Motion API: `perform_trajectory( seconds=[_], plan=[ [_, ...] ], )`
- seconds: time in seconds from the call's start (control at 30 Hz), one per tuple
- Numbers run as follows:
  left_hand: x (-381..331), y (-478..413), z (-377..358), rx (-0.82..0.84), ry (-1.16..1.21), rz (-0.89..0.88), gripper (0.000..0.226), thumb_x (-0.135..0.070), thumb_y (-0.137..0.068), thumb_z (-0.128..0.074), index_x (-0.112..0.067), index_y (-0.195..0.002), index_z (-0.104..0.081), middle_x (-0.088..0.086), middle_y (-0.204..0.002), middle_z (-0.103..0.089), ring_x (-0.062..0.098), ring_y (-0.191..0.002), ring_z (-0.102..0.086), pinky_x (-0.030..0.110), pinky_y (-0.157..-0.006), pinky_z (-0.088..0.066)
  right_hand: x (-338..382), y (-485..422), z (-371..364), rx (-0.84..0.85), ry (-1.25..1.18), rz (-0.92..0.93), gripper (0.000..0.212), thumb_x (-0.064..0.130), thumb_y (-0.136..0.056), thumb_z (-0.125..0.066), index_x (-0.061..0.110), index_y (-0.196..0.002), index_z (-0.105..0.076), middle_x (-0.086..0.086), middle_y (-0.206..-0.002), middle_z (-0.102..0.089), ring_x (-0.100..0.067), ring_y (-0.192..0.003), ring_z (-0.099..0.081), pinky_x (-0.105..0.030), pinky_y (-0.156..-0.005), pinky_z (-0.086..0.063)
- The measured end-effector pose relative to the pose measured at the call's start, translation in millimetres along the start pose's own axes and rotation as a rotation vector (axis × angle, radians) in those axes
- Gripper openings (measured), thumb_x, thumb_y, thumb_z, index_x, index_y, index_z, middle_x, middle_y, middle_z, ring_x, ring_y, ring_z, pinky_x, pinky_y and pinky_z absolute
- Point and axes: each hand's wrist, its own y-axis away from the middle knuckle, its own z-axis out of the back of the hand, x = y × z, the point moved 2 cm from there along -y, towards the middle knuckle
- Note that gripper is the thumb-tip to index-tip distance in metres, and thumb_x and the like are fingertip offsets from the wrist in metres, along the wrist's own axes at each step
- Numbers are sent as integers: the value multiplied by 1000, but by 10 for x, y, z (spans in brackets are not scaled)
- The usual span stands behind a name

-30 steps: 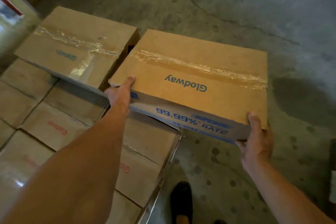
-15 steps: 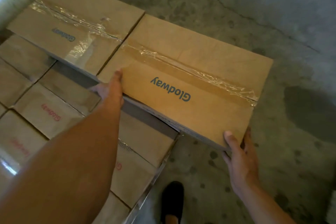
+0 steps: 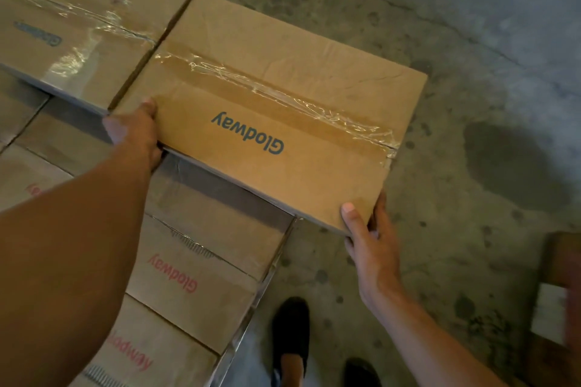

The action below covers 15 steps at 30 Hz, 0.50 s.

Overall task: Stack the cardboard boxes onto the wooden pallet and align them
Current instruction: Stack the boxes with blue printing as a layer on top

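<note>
A taped cardboard box (image 3: 283, 97) with blue "Glodway" print lies flat on the upper layer of the stack, its left side close against a second upper box (image 3: 78, 25). My left hand (image 3: 135, 132) holds the box's near left corner, thumb on top. At the near right corner my right hand (image 3: 371, 236) grips it, thumb on the top face and fingers along the right side. That corner juts out past the boxes below. The lower layer of boxes (image 3: 195, 264) carries red print. The pallet itself is hidden.
Stained, cracked concrete floor (image 3: 471, 25) spreads to the right and beyond the stack. My two feet in dark shoes (image 3: 290, 330) stand beside the stack's near right edge. A brown and white object (image 3: 556, 302) sits at the right edge of view.
The box came down from a tilted, lifted hold and now lies flat against the neighbouring upper box. Both hands stayed at its near corners while the view moved closer.
</note>
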Motion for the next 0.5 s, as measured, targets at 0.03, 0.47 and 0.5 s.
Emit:
perform_trajectory(
  seconds=[0.03,0.47,0.5],
  plan=[
    [-12,14,-7,4,-24,-15,58,-32,-92,-72,-10,-136,-41,1,-120,-58,9,-83,-58,26,-62,-56,3,-3,-4,-1,0,-2,79,38,-93,-68,46,-157,-22,38,-123,-54,-1,-118,-56,-44,-113,-42],
    [-571,886,27,-108,-381,-449,70,-43,-93,-47,-15,-155,-30,8,-156,-39,26,-143,-37,33,-116,-27,839,220,790,-286,336,39,69,58,-98,-50,46,-157,-16,8,-164,-28,-24,-148,-32,-44,-117,-31],
    [-728,1062,-20,-52,-429,-508,70,-43,-92,-47,-16,-155,-30,9,-156,-39,28,-143,-38,36,-116,-28,980,262,908,-332,373,52,68,60,-98,-48,45,-157,-18,6,-163,-30,-26,-147,-34,-44,-118,-31]
  ],
)
